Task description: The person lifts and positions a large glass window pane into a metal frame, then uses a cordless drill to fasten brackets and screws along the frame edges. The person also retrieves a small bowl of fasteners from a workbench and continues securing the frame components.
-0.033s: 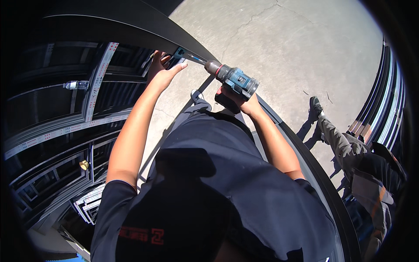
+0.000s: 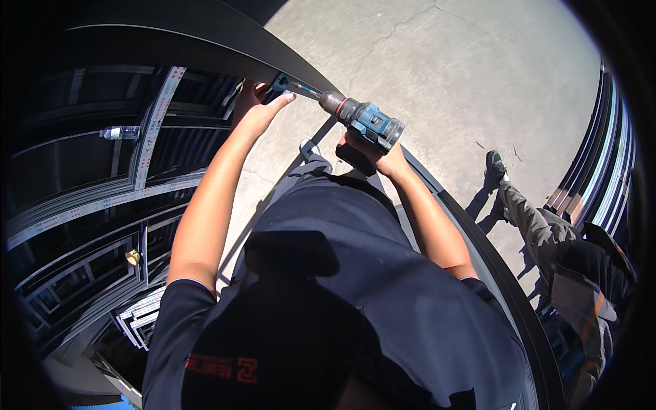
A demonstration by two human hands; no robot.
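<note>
A cordless drill (image 2: 372, 123) with a blue-grey body and dark chuck is in my right hand (image 2: 389, 160), fingers wrapped round its grip. Its thin bit (image 2: 307, 90) points left toward a small blue drill guide (image 2: 280, 82) at the edge of a long black frame profile (image 2: 205, 41). My left hand (image 2: 258, 115) is at the guide, with the thumb stretched along its near side and the fingers curled by the profile, partly in shadow. Whether the bit's tip touches the guide is too small to tell.
Stacked black frames (image 2: 75, 164) with taped strips fill the left; a plastic bottle (image 2: 120, 132) and a yellowish roll (image 2: 132, 257) lie among them. Another long dark profile (image 2: 478, 239) runs past my right arm. A person (image 2: 540, 225) is at right, near stacked profiles (image 2: 601, 164).
The drill has shifted very slightly left, toward the drill guide. My left thumb has moved a touch up and right.
</note>
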